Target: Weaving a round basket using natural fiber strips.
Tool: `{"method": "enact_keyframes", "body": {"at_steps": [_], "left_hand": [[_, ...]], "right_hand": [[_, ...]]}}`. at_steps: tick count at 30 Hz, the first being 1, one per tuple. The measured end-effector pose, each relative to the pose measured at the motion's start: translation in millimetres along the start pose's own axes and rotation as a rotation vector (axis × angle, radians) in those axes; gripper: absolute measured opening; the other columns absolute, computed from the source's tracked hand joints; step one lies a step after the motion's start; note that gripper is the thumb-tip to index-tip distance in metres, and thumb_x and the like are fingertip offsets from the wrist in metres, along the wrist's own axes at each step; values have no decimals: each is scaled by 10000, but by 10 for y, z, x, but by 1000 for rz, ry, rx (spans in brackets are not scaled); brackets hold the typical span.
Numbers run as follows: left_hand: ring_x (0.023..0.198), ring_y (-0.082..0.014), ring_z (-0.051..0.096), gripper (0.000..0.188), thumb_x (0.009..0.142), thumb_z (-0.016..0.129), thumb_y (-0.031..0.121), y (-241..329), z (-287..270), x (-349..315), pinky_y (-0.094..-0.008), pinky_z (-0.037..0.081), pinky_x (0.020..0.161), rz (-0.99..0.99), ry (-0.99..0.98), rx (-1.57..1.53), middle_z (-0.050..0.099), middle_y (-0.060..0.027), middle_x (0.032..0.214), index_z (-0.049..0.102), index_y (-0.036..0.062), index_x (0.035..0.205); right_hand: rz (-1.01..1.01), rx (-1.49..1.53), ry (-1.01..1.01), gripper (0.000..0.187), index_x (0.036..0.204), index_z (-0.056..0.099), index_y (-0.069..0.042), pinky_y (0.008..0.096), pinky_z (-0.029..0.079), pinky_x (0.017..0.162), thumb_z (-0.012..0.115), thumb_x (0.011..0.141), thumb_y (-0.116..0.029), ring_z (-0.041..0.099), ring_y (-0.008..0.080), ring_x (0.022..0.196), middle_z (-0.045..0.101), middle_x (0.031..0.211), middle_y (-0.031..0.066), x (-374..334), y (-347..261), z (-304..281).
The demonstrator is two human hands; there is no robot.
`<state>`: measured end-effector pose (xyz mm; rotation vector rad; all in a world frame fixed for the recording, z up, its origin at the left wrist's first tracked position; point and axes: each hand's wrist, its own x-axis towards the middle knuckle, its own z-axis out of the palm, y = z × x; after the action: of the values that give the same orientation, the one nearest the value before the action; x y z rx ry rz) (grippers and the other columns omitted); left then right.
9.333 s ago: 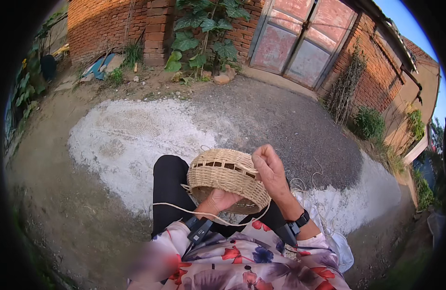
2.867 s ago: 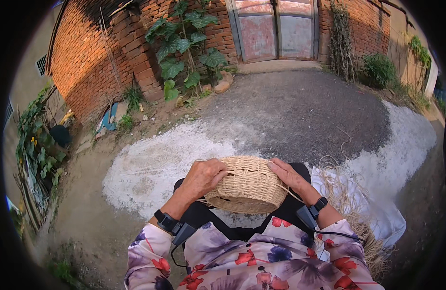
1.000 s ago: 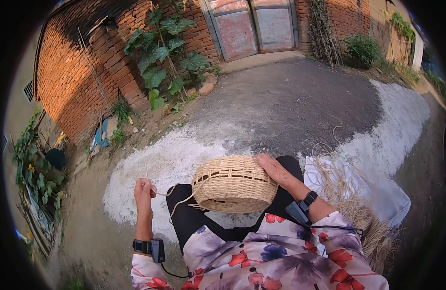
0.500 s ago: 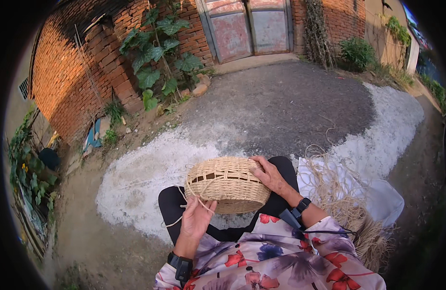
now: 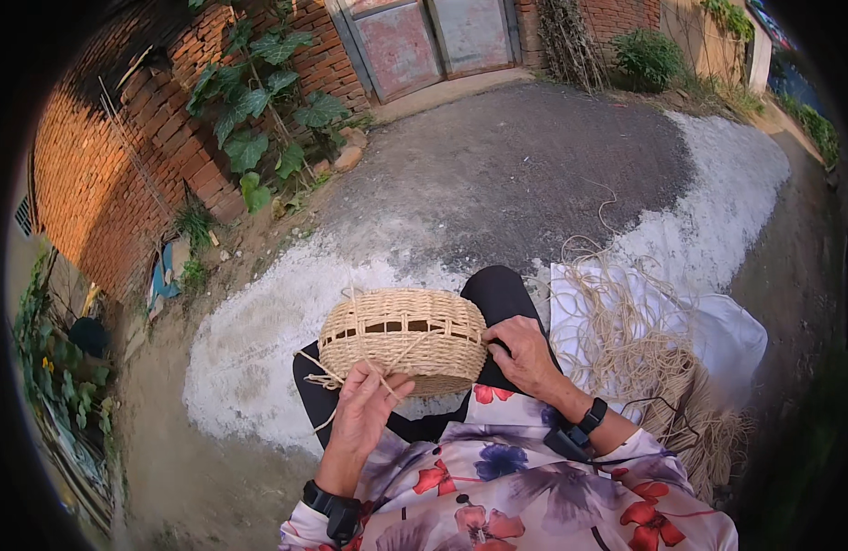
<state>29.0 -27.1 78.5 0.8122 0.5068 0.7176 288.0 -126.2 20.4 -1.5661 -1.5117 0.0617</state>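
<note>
A pale woven basket [image 5: 401, 354] rests tilted on its side between my knees, with a band of open gaps running around its wall. At its lower left, my left hand [image 5: 367, 402] pinches a thin straw-coloured cord [image 5: 383, 375] that runs up against the weave. Loose cord ends hang by the basket's left edge. My right hand [image 5: 527, 356] grips the basket's right edge, thumb and forefinger curled in; part of its fingertips is hidden.
To my right, a tangled heap of cord [image 5: 667, 386] lies on a white sheet [image 5: 731, 331]. Ahead are grey-and-white ground [image 5: 497, 174], a weathered double door [image 5: 396, 55], a brick wall [image 5: 102, 193] and a leafy plant [image 5: 249, 101].
My right hand has slid down from the basket's upper right rim to its right edge. The basket has turned slightly. My left hand keeps its pinch on the cord. The view has shifted.
</note>
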Motion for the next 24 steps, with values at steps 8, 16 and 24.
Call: {"method": "enact_keyframes", "body": {"at_steps": [8, 16, 24], "left_hand": [[698, -121, 647, 143, 964, 579, 193, 400, -205, -222, -264, 547, 636, 158, 260, 852, 633, -70, 918, 557, 53, 988], [661, -129, 629, 96, 938, 609, 147, 407, -397, -325, -236, 512, 554, -53, 331, 929, 567, -71, 1094, 576, 60, 961], [680, -118, 611, 158, 953, 604, 211, 209, -348, -390, -236, 489, 599, -196, 39, 724, 596, -59, 914, 547, 64, 961]], "right_hand": [[-22, -137, 21, 133, 883, 616, -87, 413, 363, 820, 645, 754, -65, 511, 270, 896, 547, 857, 71, -57, -42, 43], [-18, -16, -50, 139, 902, 606, -75, 403, 392, 768, 616, 767, -42, 531, 273, 859, 538, 863, 84, 66, -103, -23], [-20, 256, -33, 177, 960, 576, -33, 402, 466, 743, 553, 795, 28, 565, 319, 851, 518, 869, 126, 191, -177, 70]]}}
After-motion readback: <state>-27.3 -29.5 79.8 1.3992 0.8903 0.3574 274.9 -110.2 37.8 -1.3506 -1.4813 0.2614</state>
